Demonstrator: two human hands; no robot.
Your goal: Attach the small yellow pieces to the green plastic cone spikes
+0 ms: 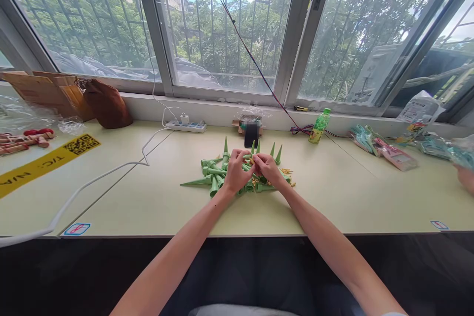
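Observation:
Both my hands meet over a heap of green cone-shaped plastic pieces [213, 172] on the table. My left hand [239, 170] is closed, its fingertips pinched together close to my right hand. A small yellow piece [252, 161] shows between the fingertips of the two hands. My right hand [267, 168] is closed as well, its fingers pinched at that yellow piece. Several more small yellow pieces [288, 172] lie at the right side of the heap. Some green cones [279, 154] stand upright behind my hands. My hands hide the middle of the heap.
Behind the heap are a dark phone [251, 136], a power strip [185, 127] and a green-capped bottle [320, 127]. A white cable [107, 170] crosses the table at left. Packaged items [394, 153] lie at right, near another person's hand [465, 177].

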